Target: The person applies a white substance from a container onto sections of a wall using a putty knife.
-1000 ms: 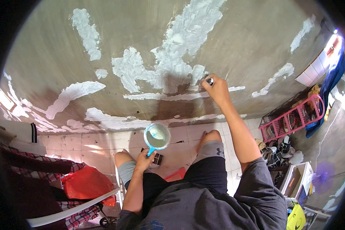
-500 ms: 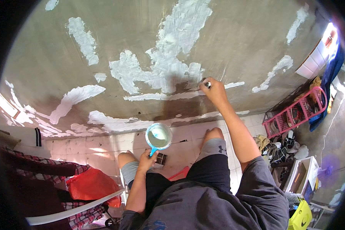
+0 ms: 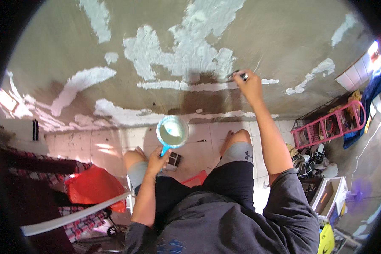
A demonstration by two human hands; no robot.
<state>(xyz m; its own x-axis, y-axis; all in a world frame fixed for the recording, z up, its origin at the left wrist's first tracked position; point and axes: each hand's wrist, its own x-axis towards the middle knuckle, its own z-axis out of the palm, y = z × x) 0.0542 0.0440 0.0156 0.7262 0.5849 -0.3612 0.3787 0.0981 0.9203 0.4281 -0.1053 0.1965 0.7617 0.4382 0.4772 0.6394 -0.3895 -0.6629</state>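
My left hand (image 3: 158,159) is closed around the blue handle of a round plastic dipper (image 3: 161,136), held level above the floor in front of my knees. Pale wet paste (image 3: 172,130) lies inside the dipper. Up at the wall, my right hand (image 3: 250,86) grips a small hand tool (image 3: 244,76) with a dark, shiny-ended handle. Its working end is hidden by the fingers and the shadow, so its exact kind does not show. The tool is at the right end of a white filler strip (image 3: 190,86), below a large rough white patch (image 3: 190,55) on the grey-brown wall.
A pink rack (image 3: 326,127) with things in it stands right, above a heap of items (image 3: 311,163) and a white box (image 3: 332,190). At left are a red bag (image 3: 95,186), dark and checked cloth (image 3: 34,186) and a pale curved bar (image 3: 76,214). A small dark box (image 3: 173,160) lies on the tiles.
The view has shifted, so the wall and dipper appear higher in it. Both hands keep their holds, and the tool stays at nearly the same spot on the wall.
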